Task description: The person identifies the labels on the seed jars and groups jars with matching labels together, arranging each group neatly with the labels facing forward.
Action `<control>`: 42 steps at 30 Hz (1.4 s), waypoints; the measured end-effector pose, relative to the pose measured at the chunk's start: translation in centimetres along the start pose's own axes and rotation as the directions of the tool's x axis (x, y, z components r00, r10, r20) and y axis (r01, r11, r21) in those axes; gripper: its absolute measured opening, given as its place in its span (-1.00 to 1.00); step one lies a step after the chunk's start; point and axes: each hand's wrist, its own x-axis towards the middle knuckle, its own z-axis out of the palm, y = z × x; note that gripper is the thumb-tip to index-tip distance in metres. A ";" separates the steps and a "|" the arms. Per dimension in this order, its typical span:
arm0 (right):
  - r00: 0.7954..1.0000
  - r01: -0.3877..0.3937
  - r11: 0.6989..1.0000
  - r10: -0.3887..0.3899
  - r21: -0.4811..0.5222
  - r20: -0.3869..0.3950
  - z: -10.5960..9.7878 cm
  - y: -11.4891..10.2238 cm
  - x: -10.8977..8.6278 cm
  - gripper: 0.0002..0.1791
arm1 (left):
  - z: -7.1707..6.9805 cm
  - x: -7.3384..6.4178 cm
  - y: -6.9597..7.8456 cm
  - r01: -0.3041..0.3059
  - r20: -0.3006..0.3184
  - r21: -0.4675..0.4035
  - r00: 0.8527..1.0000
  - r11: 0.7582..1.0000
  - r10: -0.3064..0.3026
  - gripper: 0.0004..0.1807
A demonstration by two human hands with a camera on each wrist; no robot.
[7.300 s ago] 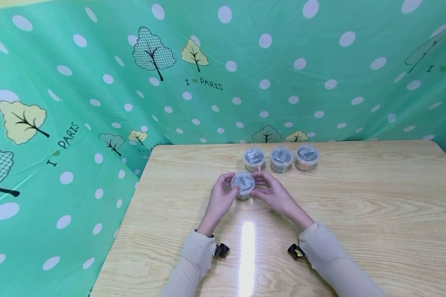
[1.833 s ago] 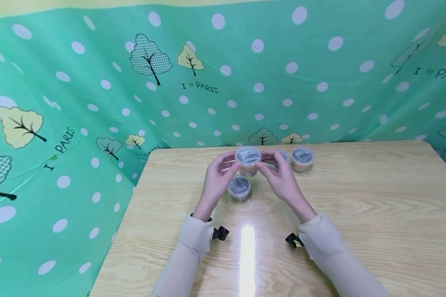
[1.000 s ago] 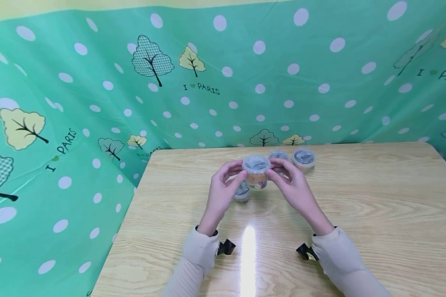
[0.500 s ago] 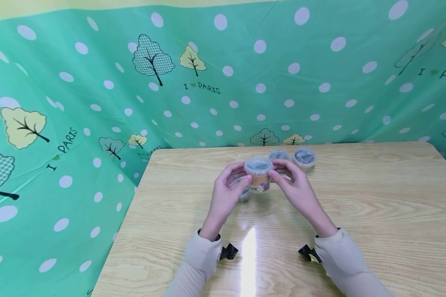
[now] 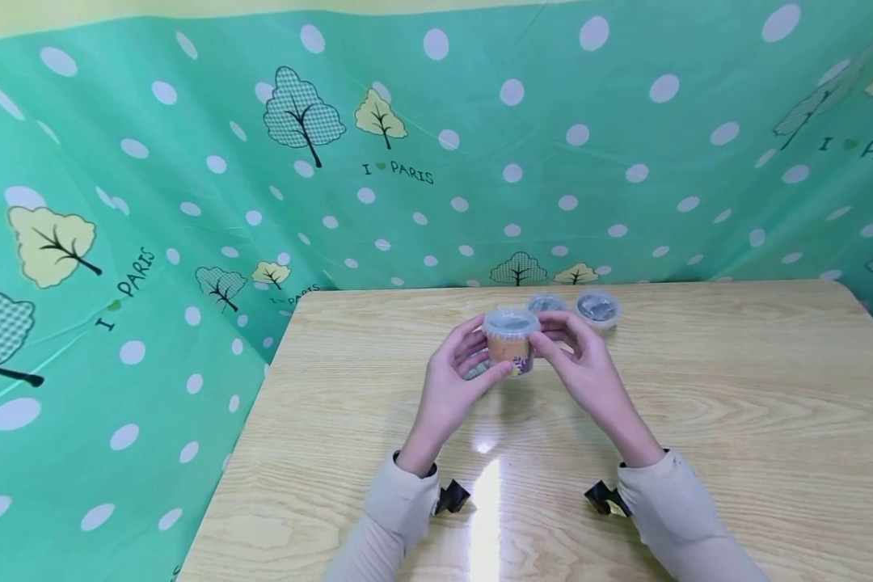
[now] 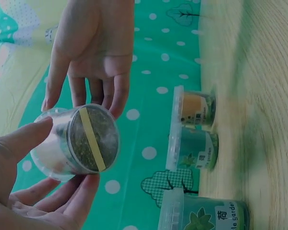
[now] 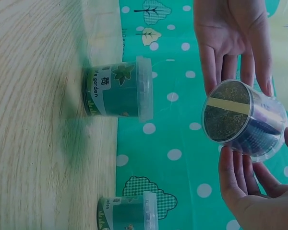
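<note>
Both hands hold a clear lidded plastic tub (image 5: 511, 346) up off the table, its orange label with a purple plant print facing the head camera. The left hand (image 5: 451, 384) pinches it from the left, thumb low on the label. From the right, the right hand (image 5: 585, 364) grips it near the lid with thumb and fingers. In the left wrist view the tub's base (image 6: 93, 139) shows dark, soil-like contents and a pale yellow strip across it. Behind the left hand stands another tub (image 5: 476, 368), mostly hidden in the head view.
Two more lidded tubs, one (image 5: 547, 304) partly behind the right hand and another (image 5: 598, 308), stand near the table's back edge. The left wrist view shows an orange-labelled tub (image 6: 197, 108) and green-labelled ones (image 6: 194, 149). A green dotted cloth (image 5: 407, 234) hangs behind the wooden table (image 5: 735, 388).
Earlier both hands held another tub on the table; it now stands behind the left hand. A back-row tub has been lifted, brought nearer and rightward. The left thumb has slid lower on its label.
</note>
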 end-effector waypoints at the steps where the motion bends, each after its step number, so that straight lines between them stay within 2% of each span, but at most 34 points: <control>1: 1.000 0.000 1.000 0.000 0.002 0.000 0.0 0.0 0.0 -0.52 | 0.0 0.0 0.0 0.001 -0.001 0.006 1.000 1.000 -0.001 -0.22; 12: 1.000 0.016 1.000 -0.016 -0.012 0.021 -0.1 0.3 0.0 -0.53 | 0.2 -0.2 -0.2 0.011 -0.024 0.026 1.000 1.000 -0.010 -0.20; 23: 0.996 0.016 0.999 -0.013 -0.034 0.083 -0.5 0.5 0.1 -0.40 | 0.1 -0.3 -0.1 0.004 -0.017 0.011 1.000 1.000 -0.004 -0.23; 29: 0.991 0.000 1.000 -0.004 0.025 0.137 -0.4 0.3 0.1 -0.44 | 0.1 -0.3 -0.1 0.000 -0.006 -0.002 1.000 1.000 0.000 -0.24; 37: 0.996 -0.004 1.000 0.003 0.003 0.087 -0.3 0.2 -0.1 -0.46 | 0.2 -0.3 -0.1 0.021 0.019 -0.014 1.000 1.000 -0.020 -0.19; 42: 0.999 0.001 1.000 -0.002 0.013 0.052 -0.2 0.2 -0.1 -0.44 | 0.4 -0.4 0.0 0.010 0.005 -0.005 1.000 1.000 -0.010 -0.15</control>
